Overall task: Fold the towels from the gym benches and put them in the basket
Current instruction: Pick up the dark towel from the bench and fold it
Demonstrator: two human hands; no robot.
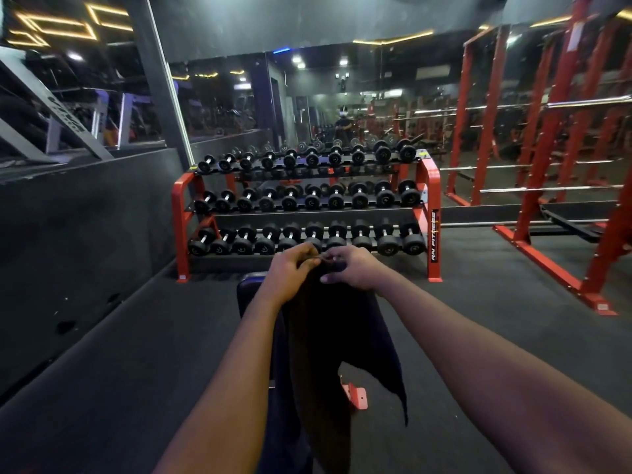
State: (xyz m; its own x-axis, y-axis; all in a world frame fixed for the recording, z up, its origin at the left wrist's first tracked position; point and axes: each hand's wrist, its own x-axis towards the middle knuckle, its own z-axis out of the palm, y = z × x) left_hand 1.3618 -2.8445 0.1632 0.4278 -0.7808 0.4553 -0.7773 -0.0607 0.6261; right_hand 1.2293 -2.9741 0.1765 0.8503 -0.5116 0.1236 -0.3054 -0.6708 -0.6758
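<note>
A dark towel [338, 340] hangs down in front of me, held up by its top edge. My left hand [290, 271] pinches that edge on the left, and my right hand [352, 268] pinches it right beside, the two hands almost touching. The towel's lower corner [402, 405] droops to the right. Under it runs a dark blue padded gym bench [248, 292], mostly hidden by my arms and the towel. No basket is in view.
A red three-tier dumbbell rack [307, 203] stands straight ahead against a mirror wall. Red squat racks [564, 165] with barbells fill the right side. The bench's red foot [357, 395] rests on the black rubber floor [136, 336]. A dark wall runs along the left.
</note>
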